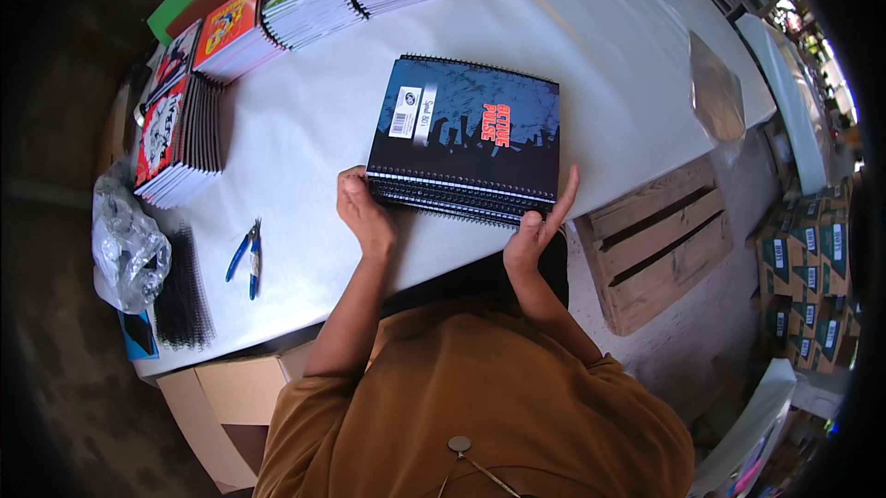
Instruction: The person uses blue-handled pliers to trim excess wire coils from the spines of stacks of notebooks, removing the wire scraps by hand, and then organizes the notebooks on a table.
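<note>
A stack of spiral notebooks with a dark blue and black cover and red lettering lies on the white-covered table in front of me. Black wire coils show along its near and far edges. At the stack's near left corner, my left hand grips it with curled fingers. My right hand clasps the near right corner, thumb at the coil edge and one finger stretched up along the side. The fingers beneath or behind the stack are hidden.
Several notebook piles line the table's far left. Blue-handled pliers lie at left, beside loose black coils and crumpled clear plastic. An open cardboard box sits below the table edge. Rightward are a wooden pallet and stacked cartons.
</note>
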### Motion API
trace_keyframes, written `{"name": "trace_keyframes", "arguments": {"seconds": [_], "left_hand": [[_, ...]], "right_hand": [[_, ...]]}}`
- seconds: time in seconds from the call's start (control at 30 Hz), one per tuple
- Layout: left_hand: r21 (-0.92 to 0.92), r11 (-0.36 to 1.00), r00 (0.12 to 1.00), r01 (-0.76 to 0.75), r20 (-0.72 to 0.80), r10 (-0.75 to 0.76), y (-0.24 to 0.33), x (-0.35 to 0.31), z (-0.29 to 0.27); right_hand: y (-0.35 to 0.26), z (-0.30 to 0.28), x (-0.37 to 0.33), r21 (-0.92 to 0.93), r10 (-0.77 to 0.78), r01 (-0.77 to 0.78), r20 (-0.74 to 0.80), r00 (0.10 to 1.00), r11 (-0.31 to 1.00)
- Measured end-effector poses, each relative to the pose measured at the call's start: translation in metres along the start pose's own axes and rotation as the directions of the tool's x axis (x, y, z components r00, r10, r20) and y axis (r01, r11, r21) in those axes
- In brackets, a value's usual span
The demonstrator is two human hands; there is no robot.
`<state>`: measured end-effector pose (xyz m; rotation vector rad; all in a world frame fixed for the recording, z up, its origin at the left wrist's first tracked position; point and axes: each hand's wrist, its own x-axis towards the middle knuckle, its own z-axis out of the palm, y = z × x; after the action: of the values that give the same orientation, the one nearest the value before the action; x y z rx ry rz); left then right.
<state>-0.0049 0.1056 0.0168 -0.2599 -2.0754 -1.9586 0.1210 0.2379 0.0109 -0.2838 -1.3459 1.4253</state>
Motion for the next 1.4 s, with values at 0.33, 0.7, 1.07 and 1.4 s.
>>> {"name": "trace_keyframes", "arguments": {"seconds": [0.33, 0.7, 1.07, 1.4], "left_hand": [[-0.188, 0.966, 0.984, 0.174, 0.064, -0.165, 0.006, 0.012, 0.016], [0.184, 0.975, 0.947, 0.127, 0.270, -0.174, 0.005, 0.030, -0.029], [0.983, 0.180, 0.993, -0.042, 0.062, -0.105, -0.006, 0.028, -0.209], [-0.564, -0.051, 0.463, 0.824, 0.723, -0.513, 0.030, -0.045, -0.117]], "right_hand": [[0.004, 0.007, 0.009, -0.159, 0.023, -0.032, -0.053, 0.998, 0.987], [-0.008, 0.008, 0.003, -0.349, -0.078, 0.061, -0.035, 0.996, 0.935], [-0.086, 0.169, 0.071, -0.221, 0.235, 0.823, 0.966, 0.110, 0.523], [0.003, 0.225, 0.029, -0.024, 0.812, 0.934, 0.501, -0.299, 0.358]]}}
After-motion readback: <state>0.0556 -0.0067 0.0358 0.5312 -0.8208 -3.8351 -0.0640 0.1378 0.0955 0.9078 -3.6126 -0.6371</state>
